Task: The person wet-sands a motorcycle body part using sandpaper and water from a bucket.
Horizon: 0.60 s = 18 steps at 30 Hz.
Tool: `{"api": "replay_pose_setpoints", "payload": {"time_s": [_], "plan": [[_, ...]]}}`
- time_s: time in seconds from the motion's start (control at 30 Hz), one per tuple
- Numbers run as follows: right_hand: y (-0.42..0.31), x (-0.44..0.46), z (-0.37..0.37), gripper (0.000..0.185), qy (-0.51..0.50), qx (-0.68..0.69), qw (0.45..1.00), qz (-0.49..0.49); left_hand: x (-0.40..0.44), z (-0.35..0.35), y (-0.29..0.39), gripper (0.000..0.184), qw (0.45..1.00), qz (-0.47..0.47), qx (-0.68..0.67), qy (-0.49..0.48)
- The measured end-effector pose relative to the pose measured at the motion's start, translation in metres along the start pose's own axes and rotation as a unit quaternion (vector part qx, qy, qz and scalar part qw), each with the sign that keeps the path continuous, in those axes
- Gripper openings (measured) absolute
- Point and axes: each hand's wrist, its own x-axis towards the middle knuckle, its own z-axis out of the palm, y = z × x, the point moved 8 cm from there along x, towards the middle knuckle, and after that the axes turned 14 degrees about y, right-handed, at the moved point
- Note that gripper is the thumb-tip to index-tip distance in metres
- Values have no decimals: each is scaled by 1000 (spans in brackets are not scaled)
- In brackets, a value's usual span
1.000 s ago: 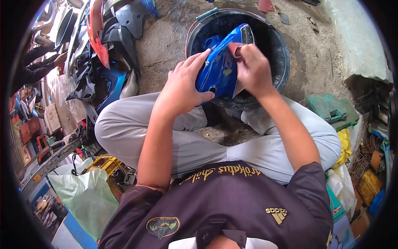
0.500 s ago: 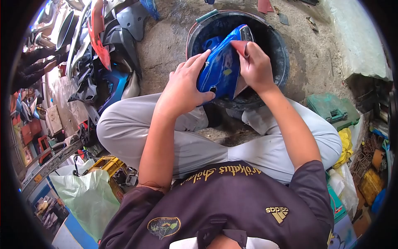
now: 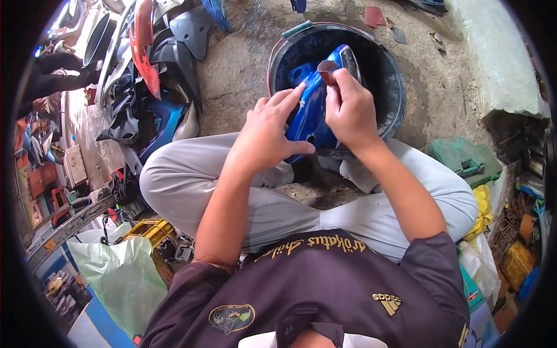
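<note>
A glossy blue motorcycle fairing panel point(image 3: 308, 116) rests tilted over a black bucket point(image 3: 394, 87) between my legs. My left hand point(image 3: 264, 132) grips the panel's left side, with its thumb near a round hole at the lower end and its fingers along the edge. In my right hand point(image 3: 353, 111) a curled piece of reddish-brown sandpaper point(image 3: 328, 67) is pinched between thumb and fingers, over the panel's upper part. That hand hides the panel's right side.
Painted fairing parts, one of them a red panel point(image 3: 142, 52), are piled at the left. A green case point(image 3: 464, 159) and a yellow cloth point(image 3: 483, 206) lie right of my knee. Red sandpaper pieces point(image 3: 374, 16) lie beyond the bucket.
My right hand and the sandpaper have shifted left across the panel. The panel has moved slightly nearer to me and now shows less of its right side. My left hand still holds it.
</note>
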Motion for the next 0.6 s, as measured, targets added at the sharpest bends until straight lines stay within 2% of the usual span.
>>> {"api": "replay_pose_setpoints", "payload": {"time_s": [0.07,0.17,0.2,0.3,0.33,0.4,0.5,0.6], "plan": [[-7,2,-3,20,5,-33,999,8,-6,2,1,123,1000,22,-8,-7],[28,15,-9,11,22,-66,997,16,-9,3,14,126,999,40,-32,-12],[36,20,-12,10,22,-50,997,61,-10,4,16,126,998,44,-34,-12],[13,17,-12,11,-11,-73,997,13,-13,7,18,127,998,46,-27,-16],[6,13,-9,10,-51,-88,995,7,-14,6,17,129,999,31,-20,-31],[3,9,-9,9,-66,-77,994,32,-15,5,18,132,998,3,-7,-61],[2,16,-14,11,-26,-35,996,78,-16,6,25,132,998,13,9,-52],[3,13,-9,13,-14,-83,996,37,-17,7,23,132,998,17,18,-52]]}}
